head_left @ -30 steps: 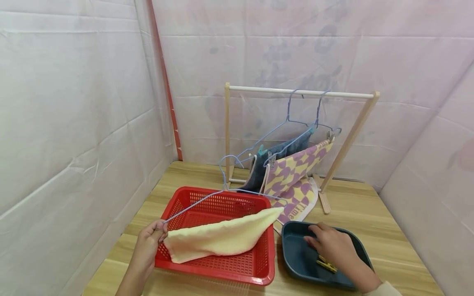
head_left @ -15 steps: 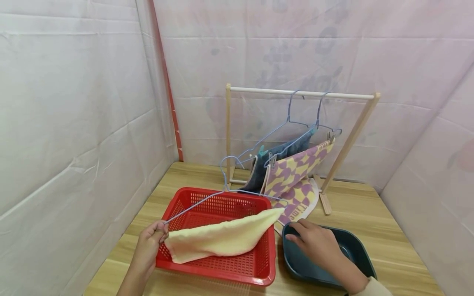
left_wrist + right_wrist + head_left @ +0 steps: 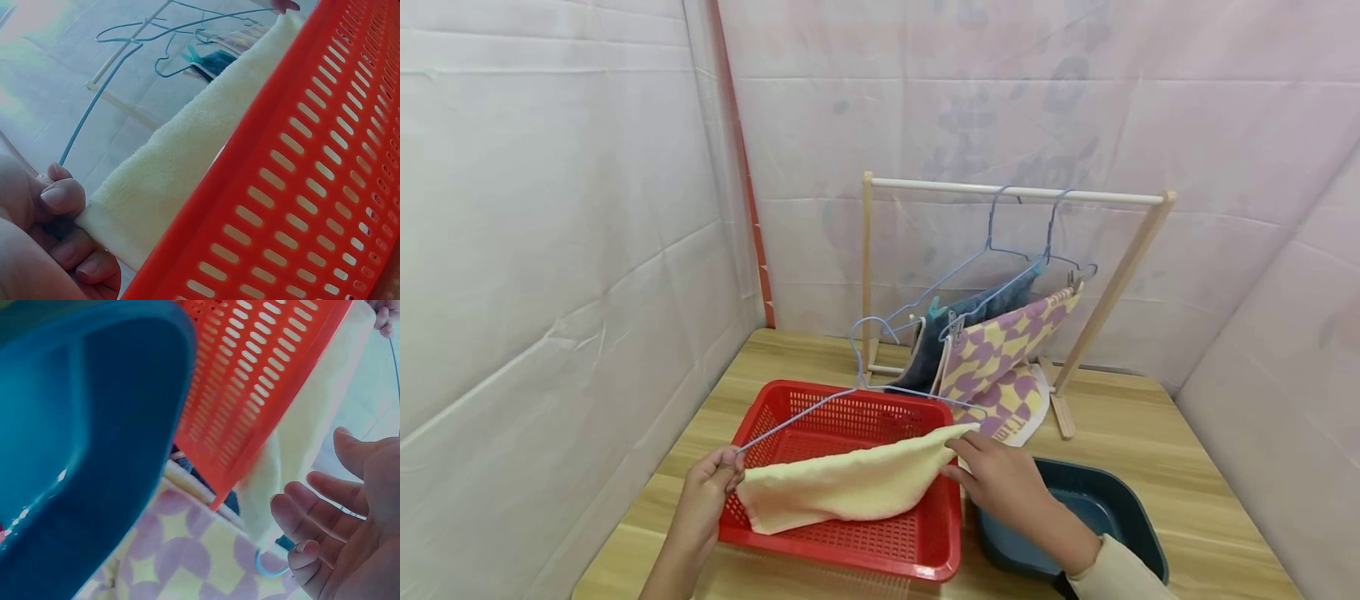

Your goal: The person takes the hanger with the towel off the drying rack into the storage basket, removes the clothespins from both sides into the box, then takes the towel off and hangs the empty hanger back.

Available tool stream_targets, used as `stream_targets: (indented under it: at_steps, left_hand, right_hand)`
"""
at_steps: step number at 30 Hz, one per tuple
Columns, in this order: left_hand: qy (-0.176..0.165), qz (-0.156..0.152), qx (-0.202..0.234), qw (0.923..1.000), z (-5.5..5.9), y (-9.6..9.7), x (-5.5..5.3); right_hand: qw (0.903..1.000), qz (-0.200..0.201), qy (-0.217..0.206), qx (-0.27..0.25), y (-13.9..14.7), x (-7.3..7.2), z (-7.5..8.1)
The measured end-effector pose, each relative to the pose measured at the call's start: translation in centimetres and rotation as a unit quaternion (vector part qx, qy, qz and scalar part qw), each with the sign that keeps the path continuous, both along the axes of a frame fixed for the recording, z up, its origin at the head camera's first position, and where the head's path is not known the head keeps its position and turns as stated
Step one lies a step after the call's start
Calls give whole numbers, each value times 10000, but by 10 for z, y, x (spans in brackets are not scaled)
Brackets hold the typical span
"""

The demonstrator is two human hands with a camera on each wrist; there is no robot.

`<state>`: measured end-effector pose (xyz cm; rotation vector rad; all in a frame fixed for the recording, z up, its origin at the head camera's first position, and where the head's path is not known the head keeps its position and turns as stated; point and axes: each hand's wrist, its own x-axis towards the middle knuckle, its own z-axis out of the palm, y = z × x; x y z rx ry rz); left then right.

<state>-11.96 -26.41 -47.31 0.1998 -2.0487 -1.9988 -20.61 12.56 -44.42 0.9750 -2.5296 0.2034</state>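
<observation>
My left hand (image 3: 709, 487) pinches the left end of a blue wire clothes hanger (image 3: 797, 420) together with a corner of a pale yellow towel (image 3: 850, 483). That towel hangs over a red perforated basket (image 3: 835, 557), as the left wrist view also shows. At the towel's right corner, under the hanger's other end, is my right hand (image 3: 1007, 482). Its fingers (image 3: 331, 519) look loosely spread in the right wrist view, with no grip on the cloth visible. Whether they touch the towel, I cannot tell. A dark blue basin (image 3: 1138, 517) sits under the right forearm, which hides part of it.
Behind the basket stands a wooden rack with a white rod (image 3: 925, 184). Two hangers on it carry a dark blue cloth (image 3: 1011, 292) and a purple-and-yellow patterned towel (image 3: 992, 354), held by clips. White sheeting (image 3: 587, 250) walls the table at the left, back and right.
My right hand has moved left, out of the basin and over to the yellow towel's right corner. A yellow clip seen in the basin earlier is no longer visible. The left hand keeps its hold.
</observation>
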Motion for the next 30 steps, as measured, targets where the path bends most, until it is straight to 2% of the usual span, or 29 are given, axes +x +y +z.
stream_targets:
  at_steps: [9, 17, 26, 30]
  left_hand:
    - [-67, 6, 15, 10000, 1, 0, -1]
    - [-176, 25, 41, 9998, 1, 2, -3]
    - [-271, 10, -16, 9996, 2, 1, -5]
    - [-182, 94, -47, 9998, 3, 1, -6]
  right_hand:
    - [9994, 174, -304, 39, -29, 0, 7]
    - [9982, 548, -254, 50, -59, 0, 14]
    - [9969, 724, -266, 176, -76, -2, 15]
    - [9953, 943, -21, 200, -88, -4, 14]
